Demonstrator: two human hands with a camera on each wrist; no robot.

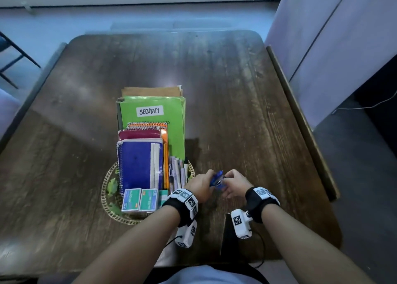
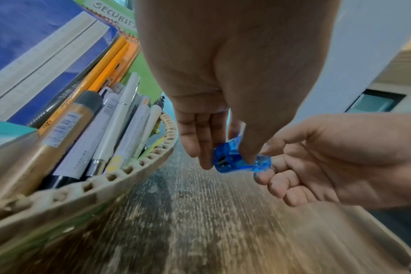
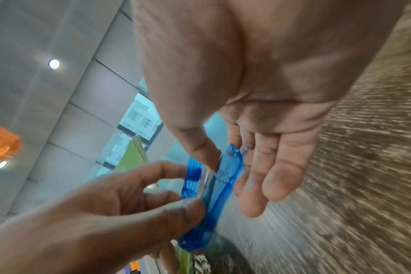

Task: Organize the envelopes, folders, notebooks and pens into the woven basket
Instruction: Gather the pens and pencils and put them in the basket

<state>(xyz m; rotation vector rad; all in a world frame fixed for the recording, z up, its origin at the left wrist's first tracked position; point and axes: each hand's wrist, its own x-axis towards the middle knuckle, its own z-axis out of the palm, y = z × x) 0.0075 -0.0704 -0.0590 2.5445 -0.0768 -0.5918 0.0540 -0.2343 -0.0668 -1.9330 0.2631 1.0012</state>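
A small translucent blue stapler (image 1: 217,179) hangs just above the table, right of the woven basket (image 1: 104,190). My left hand (image 1: 209,183) pinches its near end between thumb and fingers (image 2: 205,148). My right hand (image 1: 226,186) pinches the other end, thumb on top and fingers (image 3: 265,178) behind the stapler (image 3: 214,192). Standing in the basket are brown envelopes (image 1: 150,91), a green folder labelled SECURITY (image 1: 174,122), spiral notebooks (image 1: 137,163) and a bunch of pens (image 1: 178,172). The left wrist view shows the pens (image 2: 110,129) packed against the basket rim (image 2: 120,176).
Two small green-and-white boxes (image 1: 139,199) stand at the basket's near edge. The dark wooden table (image 1: 236,90) spreads out beyond and to the right of my hands. A tall pale panel (image 1: 335,36) stands past its right edge. A dark flat shape (image 1: 228,240) lies by the table's near edge.
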